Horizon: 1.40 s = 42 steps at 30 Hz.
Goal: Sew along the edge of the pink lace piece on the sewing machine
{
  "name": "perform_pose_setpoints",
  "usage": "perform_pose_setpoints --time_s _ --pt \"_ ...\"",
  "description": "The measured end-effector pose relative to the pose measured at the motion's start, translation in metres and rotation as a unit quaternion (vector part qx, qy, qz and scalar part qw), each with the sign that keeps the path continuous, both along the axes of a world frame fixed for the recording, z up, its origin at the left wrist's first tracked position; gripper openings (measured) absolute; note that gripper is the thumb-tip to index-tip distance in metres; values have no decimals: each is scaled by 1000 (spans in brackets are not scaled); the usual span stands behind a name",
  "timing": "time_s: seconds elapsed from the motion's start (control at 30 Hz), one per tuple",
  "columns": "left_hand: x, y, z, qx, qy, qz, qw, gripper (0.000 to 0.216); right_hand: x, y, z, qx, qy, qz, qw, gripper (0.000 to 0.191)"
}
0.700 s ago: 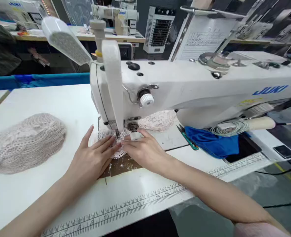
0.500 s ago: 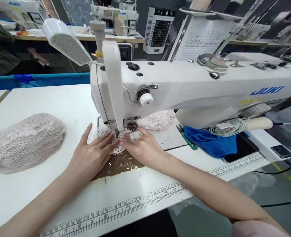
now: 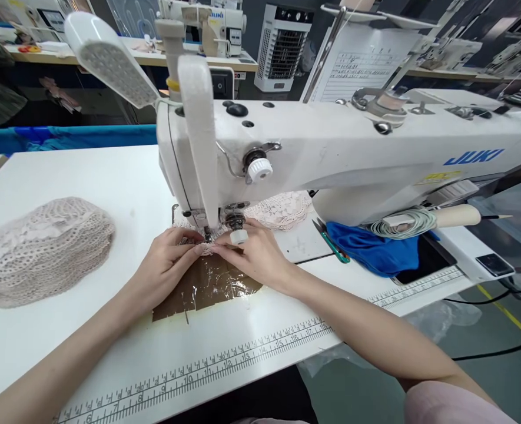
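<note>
A piece of pale pink lace [image 3: 206,249] lies under the needle of the white sewing machine [image 3: 331,138]. My left hand [image 3: 168,259] pinches the lace's near edge from the left, thumb against fingers. From the right, my right hand [image 3: 258,253] grips the same edge close to the presser foot, its fingers partly hidden behind the machine's white knob. Brown tape [image 3: 216,285] covers the table just below both hands. More lace [image 3: 282,211] lies behind the needle, under the machine arm.
A stack of lace pieces [image 3: 43,253] rests on the left. To the right are green-handled snips [image 3: 331,241], a blue cloth [image 3: 370,250], a dark phone [image 3: 428,262] and a coil of cord [image 3: 401,225]. A printed ruler [image 3: 225,368] runs along the table's front edge.
My left hand has gone from lying flat with spread fingers to pinching the lace edge. My right fingers have closed on the lace too, and more brown tape shows. The view has shifted slightly.
</note>
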<state>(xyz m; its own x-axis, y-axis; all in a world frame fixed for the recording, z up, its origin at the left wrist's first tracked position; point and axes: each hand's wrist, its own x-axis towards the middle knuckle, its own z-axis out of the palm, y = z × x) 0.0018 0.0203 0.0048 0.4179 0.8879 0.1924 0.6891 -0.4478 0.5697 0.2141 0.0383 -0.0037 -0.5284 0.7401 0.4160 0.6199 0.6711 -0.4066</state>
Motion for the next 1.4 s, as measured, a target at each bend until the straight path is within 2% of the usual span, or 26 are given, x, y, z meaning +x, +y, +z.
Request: perform_pose_setpoints --time_s 0.13,0.33,0.53,0.8,1.03,1.2,1.4 --pt "0 -3 2 -14 -4 -7 1000 40 1 -3 1 -19 -2 13 1000 27" --pt "-2 -11 -4 45 45 -32 997 31 4 -9 0 -4 7 49 999 21" --pt "-5 -3 -6 41 40 -57 997 25 4 -5 -1 -1 13 28 1000 21" --pt "-11 -1 2 51 50 -90 993 28 3 -8 0 -9 -4 31 999 20" --pt "-7 -7 -3 180 133 -93 970 24 6 -8 -4 28 -18 51 998 22" --pt "-1 -26 -5 315 215 -96 919 31 7 -13 -3 125 -55 81 987 24" --pt "1 -38 -6 334 249 -98 904 32 7 -16 -3 173 -68 89 979 27"
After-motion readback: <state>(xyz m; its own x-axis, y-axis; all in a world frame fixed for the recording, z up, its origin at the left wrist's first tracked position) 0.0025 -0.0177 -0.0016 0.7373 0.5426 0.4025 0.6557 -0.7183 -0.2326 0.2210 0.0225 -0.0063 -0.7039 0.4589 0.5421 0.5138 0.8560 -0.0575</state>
